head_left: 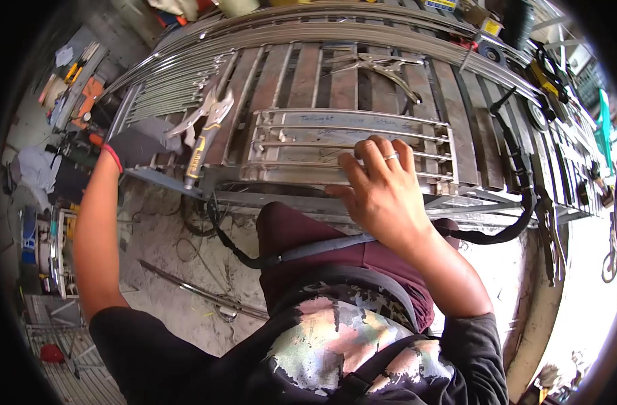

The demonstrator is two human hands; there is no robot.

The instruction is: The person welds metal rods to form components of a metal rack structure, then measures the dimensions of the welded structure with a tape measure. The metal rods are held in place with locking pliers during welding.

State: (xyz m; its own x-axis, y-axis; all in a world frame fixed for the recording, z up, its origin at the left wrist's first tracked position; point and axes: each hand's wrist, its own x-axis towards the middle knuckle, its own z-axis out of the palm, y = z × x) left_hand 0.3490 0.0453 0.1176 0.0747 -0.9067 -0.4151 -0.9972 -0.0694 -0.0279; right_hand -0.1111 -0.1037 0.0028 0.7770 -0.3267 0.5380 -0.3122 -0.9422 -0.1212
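My left hand [143, 143], in a dark glove with a red band at the wrist, is at the left part of the slatted bench, its fingers closed at the lever of locking pliers [204, 135] with a yellow and grey handle. The glove hides part of that grip. My right hand [376, 172], bare with a ring, curls its fingers over the bars of a rectangular metal frame [288, 144], thumb at the near side. Beneath the bars lies a plate with blue handwriting [345, 121].
Other locking pliers [379, 66] lie behind the frame on the slatted bench [275, 74]. Thin metal rods [170, 88] are at the back left. A black cable [514, 152] drapes over the right side. Long bars [200, 291] lie on the floor.
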